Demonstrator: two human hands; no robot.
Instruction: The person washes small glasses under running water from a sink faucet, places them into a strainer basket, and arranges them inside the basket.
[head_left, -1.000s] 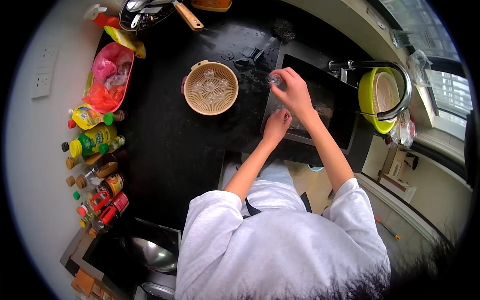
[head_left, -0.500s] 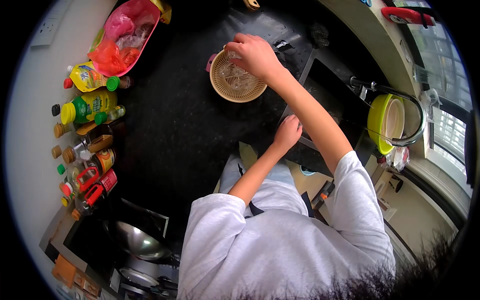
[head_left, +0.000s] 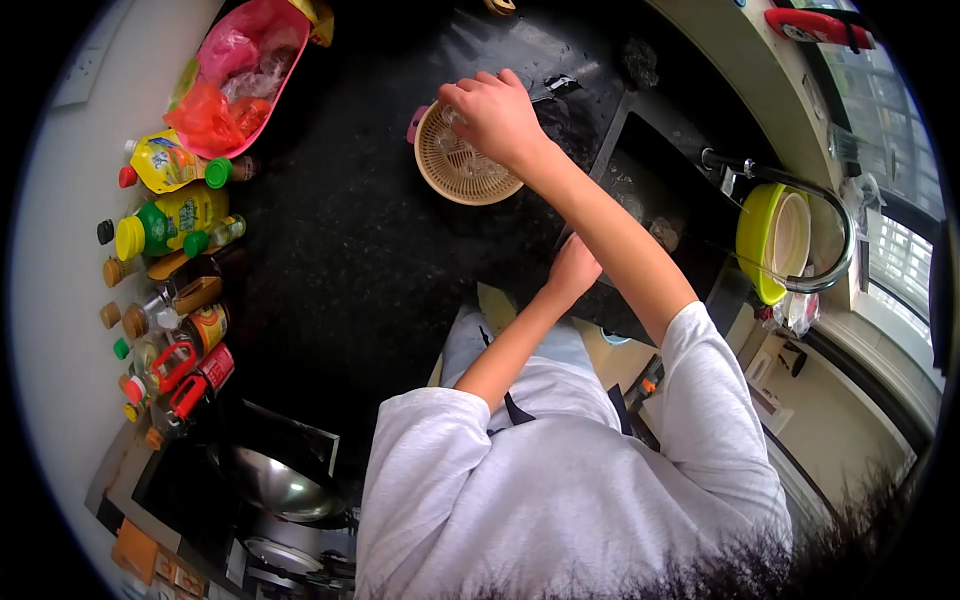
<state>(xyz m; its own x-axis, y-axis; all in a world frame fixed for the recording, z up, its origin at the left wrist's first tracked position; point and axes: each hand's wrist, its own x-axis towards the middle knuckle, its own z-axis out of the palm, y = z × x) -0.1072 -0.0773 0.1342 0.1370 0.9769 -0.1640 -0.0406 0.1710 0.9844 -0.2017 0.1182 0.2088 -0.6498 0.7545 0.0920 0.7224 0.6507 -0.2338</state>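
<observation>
My right hand (head_left: 492, 115) is over a beige slatted basket (head_left: 470, 190) on the black counter. Its fingers are curled down at the basket's upper part, closed on what looks like a small clear glass (head_left: 451, 116). More clear, glassy pieces lie inside the basket, their shapes hard to make out. Behind the basket's left rim a bit of a pink object (head_left: 416, 124) shows. My left hand (head_left: 574, 266) is low at the near edge of the dark sink (head_left: 625, 150), and my right forearm covers its fingertips. Clear round pieces (head_left: 663, 234) lie in the sink.
Along the left wall stand several bottles (head_left: 180, 218) and a pink bin of plastic bags (head_left: 290, 75). A metal wok (head_left: 280, 485) sits lower left. On the right, a curved faucet (head_left: 845, 235) arches beside a lime-green basin (head_left: 757, 240). A dark scourer (head_left: 639, 63) lies behind the sink.
My right hand has shifted slightly left over the basket. My left hand has moved slightly, its fingers now more hidden behind my right forearm. More of the sink's contents shows.
</observation>
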